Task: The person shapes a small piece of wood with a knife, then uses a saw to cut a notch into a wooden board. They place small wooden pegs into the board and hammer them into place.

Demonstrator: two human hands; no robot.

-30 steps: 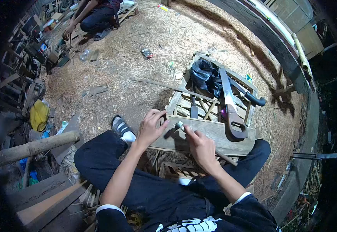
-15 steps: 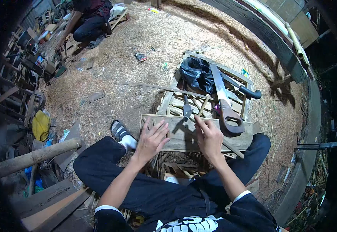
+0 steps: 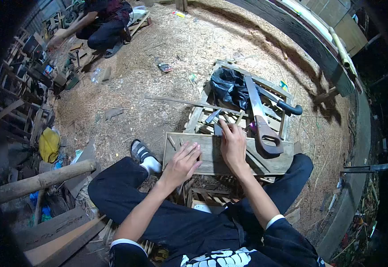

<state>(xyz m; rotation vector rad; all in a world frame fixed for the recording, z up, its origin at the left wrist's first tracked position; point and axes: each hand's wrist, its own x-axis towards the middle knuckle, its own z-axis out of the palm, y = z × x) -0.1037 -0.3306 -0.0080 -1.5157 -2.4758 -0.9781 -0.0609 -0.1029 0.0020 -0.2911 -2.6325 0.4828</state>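
Note:
A wooden board [image 3: 209,153] lies across in front of my knees. My left hand [image 3: 183,163] rests palm down on its left part, fingers stretched out, with short wood strips [image 3: 171,142] showing beside them. My right hand [image 3: 234,147] is closed around a hammer over the middle of the board. The grey metal head of the hammer [image 3: 212,116] points up and left past my fingertips, and the grip is mostly hidden by the hand. Just right of that hand, a handsaw [image 3: 269,140] lies with its brown handle over the board.
Behind the board, a slatted wooden crate [image 3: 194,119] carries a black plastic bag [image 3: 227,84] and a tool with a curved black handle [image 3: 289,107]. A bamboo pole [image 3: 47,180] juts in at left. Another person [image 3: 105,31] crouches at the upper left.
My right hand has shifted slightly left and the hammer head has risen above the board. My left hand has moved slightly right and down. The other person's arm has lifted outward.

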